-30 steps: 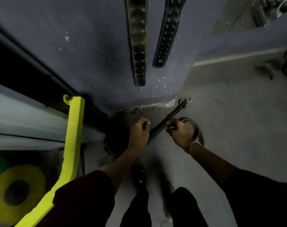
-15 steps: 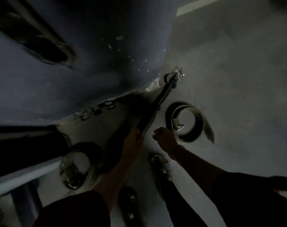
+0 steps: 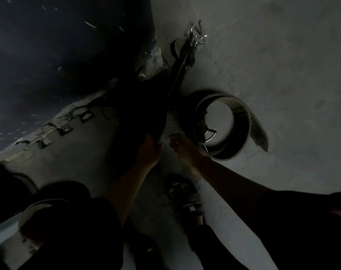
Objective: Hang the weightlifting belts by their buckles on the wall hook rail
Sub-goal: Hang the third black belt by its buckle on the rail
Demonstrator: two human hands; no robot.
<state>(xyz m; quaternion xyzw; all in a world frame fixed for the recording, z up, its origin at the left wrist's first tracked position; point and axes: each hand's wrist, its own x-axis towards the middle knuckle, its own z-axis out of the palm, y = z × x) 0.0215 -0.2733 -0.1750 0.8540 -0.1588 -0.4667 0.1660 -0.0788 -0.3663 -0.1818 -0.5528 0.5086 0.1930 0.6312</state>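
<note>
A dark weightlifting belt (image 3: 177, 76) stretches straight from my left hand (image 3: 149, 150) up toward its metal buckle (image 3: 197, 37) at the top centre. My left hand is shut on the belt's near end. My right hand (image 3: 182, 146) is curled just to the right of the belt; whether it touches the belt or holds anything is unclear. A second belt (image 3: 241, 114), rolled into a coil, stands on the floor right of my right hand, with its buckle (image 3: 209, 134) inside the coil. The hook rail is out of view.
The dark blue wall (image 3: 58, 45) fills the upper left, with torn tape along its foot. Another rolled belt (image 3: 39, 209) lies at the lower left, partly behind my sleeve. My shoe (image 3: 187, 195) stands below my hands on the grey concrete floor (image 3: 282, 65).
The view has tilted down from the wall with two hanging belts to the floor. The belt in my left hand stays stretched out. My right hand has come off the belt and hangs beside it.
</note>
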